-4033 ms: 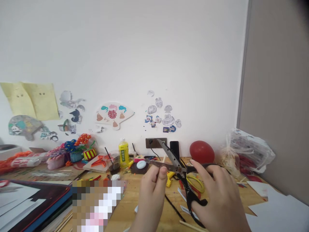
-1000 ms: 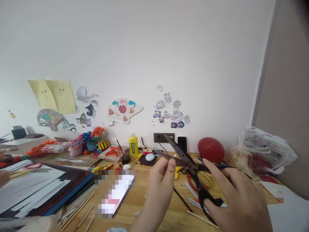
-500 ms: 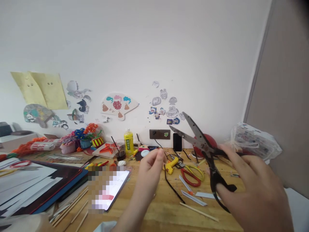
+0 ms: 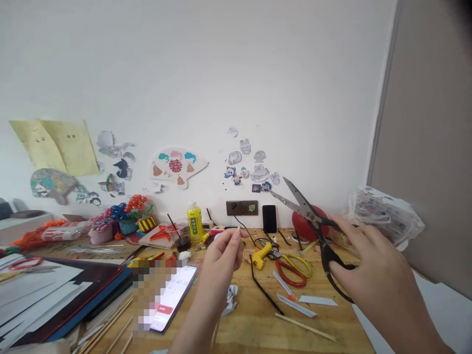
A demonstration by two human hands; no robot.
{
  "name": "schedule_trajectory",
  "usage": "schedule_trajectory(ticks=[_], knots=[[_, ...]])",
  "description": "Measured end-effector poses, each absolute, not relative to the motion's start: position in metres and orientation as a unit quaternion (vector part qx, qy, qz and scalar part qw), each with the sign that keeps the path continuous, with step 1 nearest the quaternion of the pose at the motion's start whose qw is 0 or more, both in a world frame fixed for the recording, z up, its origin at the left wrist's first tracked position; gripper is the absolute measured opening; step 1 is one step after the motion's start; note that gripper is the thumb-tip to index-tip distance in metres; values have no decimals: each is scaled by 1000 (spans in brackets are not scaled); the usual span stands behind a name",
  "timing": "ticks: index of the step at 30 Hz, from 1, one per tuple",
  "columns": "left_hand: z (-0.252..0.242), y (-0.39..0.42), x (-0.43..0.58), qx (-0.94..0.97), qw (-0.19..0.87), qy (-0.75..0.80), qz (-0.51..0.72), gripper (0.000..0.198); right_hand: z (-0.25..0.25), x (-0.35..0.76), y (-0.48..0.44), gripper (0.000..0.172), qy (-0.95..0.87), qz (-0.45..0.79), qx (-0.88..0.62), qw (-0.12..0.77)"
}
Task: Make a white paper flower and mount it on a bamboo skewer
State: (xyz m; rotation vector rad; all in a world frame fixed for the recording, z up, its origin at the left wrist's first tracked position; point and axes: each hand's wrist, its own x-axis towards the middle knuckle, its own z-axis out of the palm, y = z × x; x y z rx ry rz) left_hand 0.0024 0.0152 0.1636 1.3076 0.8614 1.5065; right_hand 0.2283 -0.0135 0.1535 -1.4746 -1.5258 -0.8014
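Observation:
My right hand [image 4: 376, 275] holds black-handled scissors [image 4: 311, 216], fingers through the loops. The blades are spread apart and point up and left, with nothing between them. To the left, my left hand [image 4: 223, 258] is closed in a pinch, thumb against fingers. A tiny pale tip shows at the fingertips; what it belongs to is hidden. Crumpled white paper [image 4: 230, 297] lies beside my left wrist. Between my hands on the table are a yellow glue gun [image 4: 262, 256], scissors with red and yellow handles [image 4: 291, 274], a bent black straw [image 4: 263, 287] and folded white paper strips [image 4: 297, 305].
A lit phone [image 4: 175, 295] lies left of my forearm, by several thin wooden sticks [image 4: 105, 322]. Farther left are paper sheets [image 4: 40, 300] on a dark folder. Along the wall stand a yellow bottle [image 4: 194, 221], a cup with dark liquid [image 4: 182, 238] and a black phone [image 4: 269, 219].
The view has shifted slightly. My left hand has turned a little, and a pale tip now shows at its fingers. The scissors' blades are somewhat closer together. Crumpled paper has come into view.

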Motion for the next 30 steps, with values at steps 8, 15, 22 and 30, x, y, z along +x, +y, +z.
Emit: schedule_trajectory(ticks=[8,15,22,30], knots=[[167,9,2,517,474,329,633,22,144,206,-16,62,-685,-279,-511,438],[172,-5,7,486,511,307,639,18,136,184,-18,60,-720,-258,-483,425],[163,-3,10,590,429,346,590,26,136,185,-17,63,-716,-252,-484,436],[155,2,11,614,300,385,621,44,137,183,-20,61,-706,-283,-470,447]])
